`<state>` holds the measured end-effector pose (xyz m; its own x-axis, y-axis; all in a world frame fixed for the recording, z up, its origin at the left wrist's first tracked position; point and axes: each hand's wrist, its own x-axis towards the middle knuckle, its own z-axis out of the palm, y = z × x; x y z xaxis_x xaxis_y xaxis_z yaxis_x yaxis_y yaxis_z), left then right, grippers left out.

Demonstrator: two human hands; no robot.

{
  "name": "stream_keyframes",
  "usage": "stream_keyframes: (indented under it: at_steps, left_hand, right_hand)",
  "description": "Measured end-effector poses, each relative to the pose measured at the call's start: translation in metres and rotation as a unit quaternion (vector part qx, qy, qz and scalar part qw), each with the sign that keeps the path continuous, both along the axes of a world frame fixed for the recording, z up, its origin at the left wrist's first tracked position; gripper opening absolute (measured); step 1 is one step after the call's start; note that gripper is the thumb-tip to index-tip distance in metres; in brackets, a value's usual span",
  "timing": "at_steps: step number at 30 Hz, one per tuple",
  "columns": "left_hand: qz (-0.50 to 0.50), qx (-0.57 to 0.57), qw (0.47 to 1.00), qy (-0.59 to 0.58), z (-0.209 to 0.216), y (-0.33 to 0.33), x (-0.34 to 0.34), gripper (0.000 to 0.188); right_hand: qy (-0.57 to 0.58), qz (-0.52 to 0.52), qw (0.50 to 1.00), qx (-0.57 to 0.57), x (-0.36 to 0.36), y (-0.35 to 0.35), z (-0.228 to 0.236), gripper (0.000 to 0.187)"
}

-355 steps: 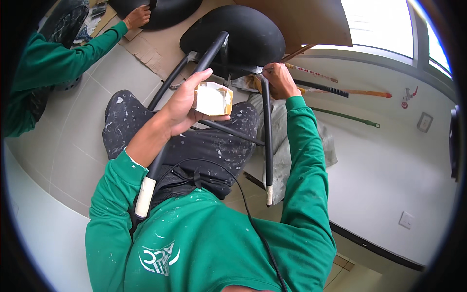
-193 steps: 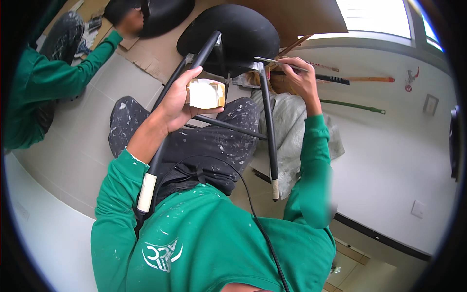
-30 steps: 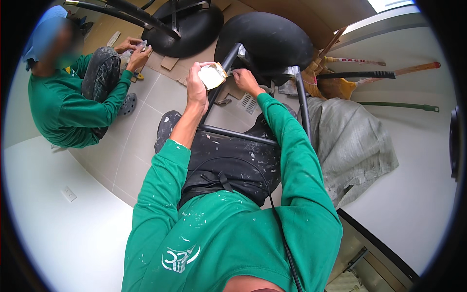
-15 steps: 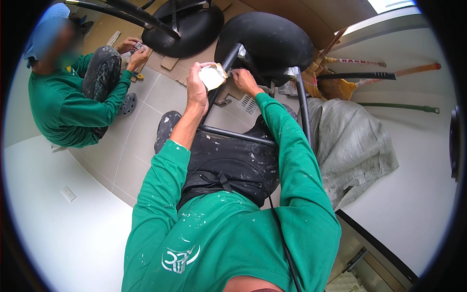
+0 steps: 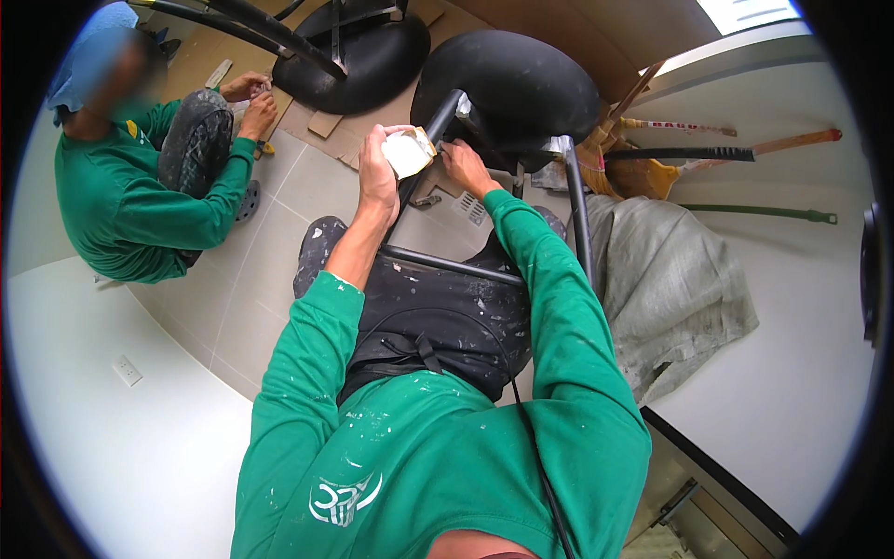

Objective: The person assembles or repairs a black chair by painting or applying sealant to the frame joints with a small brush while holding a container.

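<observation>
A small open container of white paste [image 5: 406,155], with a yellowish edge, sits in my left hand [image 5: 376,175], whose fingers wrap round its side. Just right of it, my right hand [image 5: 466,168] is closed with the fingertips pinched together beside a black metal leg [image 5: 445,112]. What those fingers hold, if anything, is too small to make out. The leg belongs to an overturned black chair [image 5: 507,79], its rounded seat lying at the far side and its legs pointing toward me. A crossbar [image 5: 454,265] of the frame passes over my thighs. Silvery wrapping shows where the legs meet the seat.
At the left a co-worker in a green shirt [image 5: 140,205] squats, both hands round a small object. Another upturned black chair [image 5: 358,56] lies on cardboard [image 5: 303,107]. Brooms and long handles [image 5: 680,154] lean at the right, above a grey sheet [image 5: 675,279]. A floor drain [image 5: 470,207] lies beneath my right hand.
My right hand has shifted slightly left and down along the chair leg. My left hand keeps the container in nearly the same place. The co-worker's hands have moved a little.
</observation>
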<state>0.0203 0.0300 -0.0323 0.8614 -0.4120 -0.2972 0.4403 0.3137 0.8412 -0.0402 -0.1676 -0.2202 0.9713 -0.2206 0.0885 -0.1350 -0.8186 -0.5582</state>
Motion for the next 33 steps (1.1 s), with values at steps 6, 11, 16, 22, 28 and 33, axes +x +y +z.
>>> stream_keyframes:
  at_steps: [6,11,16,22,28,33]
  left_hand:
    - [-0.003,-0.009,1.000,0.018,-0.002,0.001,0.000,0.054]
    - [0.013,-0.002,1.000,0.008,0.001,0.002,-0.001,0.053]
    - [0.002,-0.001,1.000,0.002,0.003,0.004,-0.002,0.054]
    - [0.006,0.002,1.000,0.003,0.003,0.005,-0.003,0.054]
    - [0.022,-0.008,1.000,0.003,0.004,0.001,-0.004,0.051]
    - [0.022,-0.009,1.000,0.009,0.004,0.002,-0.004,0.051]
  right_hand:
    - [-0.002,0.008,1.000,-0.004,0.001,-0.001,-0.003,0.015]
    - [0.009,0.002,1.000,0.008,0.003,0.004,0.000,0.016]
    - [0.013,-0.003,1.000,0.017,0.002,0.005,0.003,0.017]
    - [-0.001,-0.026,0.999,0.035,0.004,0.009,0.010,0.019]
    - [0.023,0.001,0.999,0.036,0.002,0.006,0.011,0.021]
    - [0.066,0.041,0.996,0.037,-0.002,0.012,0.023,0.023]
